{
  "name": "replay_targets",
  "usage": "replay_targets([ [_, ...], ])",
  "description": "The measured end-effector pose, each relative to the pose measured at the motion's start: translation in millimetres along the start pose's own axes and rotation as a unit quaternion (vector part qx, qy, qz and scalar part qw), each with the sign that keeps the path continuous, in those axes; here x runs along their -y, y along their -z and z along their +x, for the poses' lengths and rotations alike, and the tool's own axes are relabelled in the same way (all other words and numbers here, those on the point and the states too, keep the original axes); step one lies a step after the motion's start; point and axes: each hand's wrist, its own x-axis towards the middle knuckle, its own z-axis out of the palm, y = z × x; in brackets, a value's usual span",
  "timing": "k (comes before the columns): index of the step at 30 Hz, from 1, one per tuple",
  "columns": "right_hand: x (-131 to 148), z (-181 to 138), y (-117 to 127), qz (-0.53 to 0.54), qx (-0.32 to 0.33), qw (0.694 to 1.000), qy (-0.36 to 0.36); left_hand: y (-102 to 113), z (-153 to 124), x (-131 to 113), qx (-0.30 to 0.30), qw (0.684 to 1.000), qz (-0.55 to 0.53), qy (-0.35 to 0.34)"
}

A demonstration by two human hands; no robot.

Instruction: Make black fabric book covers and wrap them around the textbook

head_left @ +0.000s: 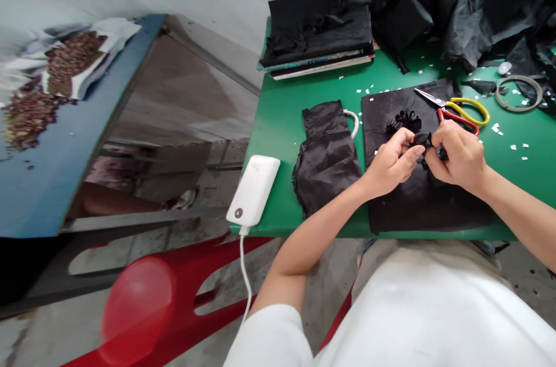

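Black fabric piece [422, 139], small and bunched, held just above the black sheet [417, 199] that lies on the green desk [282, 118]. The left hand [391, 163] and right hand [458, 156] meet over the sheet, and each grip is pinched on the piece with fingers curled. On the sheet's far part is a ruffled black rosette [403, 121]. At its far right corner are scissors [456, 109] with yellow and red handles. Left of the sheet lies crumpled black cloth [326, 158], then a white power bank [254, 189] at the desk edge with its cable [245, 274] hanging. Beyond the sheet are stacked books [319, 63] and scattered white paper scraps. Further left are grey concrete floor, a red stool [143, 309] and a pale wall.
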Motion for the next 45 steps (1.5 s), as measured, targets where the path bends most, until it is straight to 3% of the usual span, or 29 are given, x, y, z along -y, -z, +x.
replay_targets([
  [8, 1, 6, 2, -0.024, 0.042, 0.999, -0.015, 1, 1, 2, -0.025, 0.999, 0.017, -0.029],
  [15, 4, 5, 1, 0.009, 0.017, 0.992, -0.121, -5, 3, 9, -0.054, 0.996, 0.002, -0.066],
  [21, 7, 8, -1, 0.113, 0.0, 0.969, -0.219, -1, 1, 13, -0.101, 0.97, 0.178, -0.131],
  [24, 7, 8, -4, 0.217, -0.004, 0.923, -0.317, 0, -1, 8, -0.121, 0.917, 0.302, -0.23],
  [27, 8, 8, -7, 0.344, 0.012, 0.841, -0.418, 2, 0, 4, -0.102, 0.857, 0.391, -0.32],
  [30, 8, 11, -9, 0.447, 0.041, 0.753, -0.481, 6, 1, 5, -0.047, 0.818, 0.451, -0.353],
  [33, 10, 14, -8, 0.487, 0.069, 0.686, -0.537, 10, 1, 6, -0.003, 0.784, 0.484, -0.388],
  [36, 13, 17, -6, 0.494, 0.092, 0.644, -0.577, 14, 0, 6, 0.004, 0.752, 0.493, -0.438],
  [39, 15, 20, -3, 0.52, 0.117, 0.613, -0.583, 17, -1, 6, 0.024, 0.742, 0.512, -0.431],
  [45, 17, 21, 1, 0.567, 0.149, 0.555, -0.59, 19, -2, 4, 0.087, 0.774, 0.499, -0.38],
])
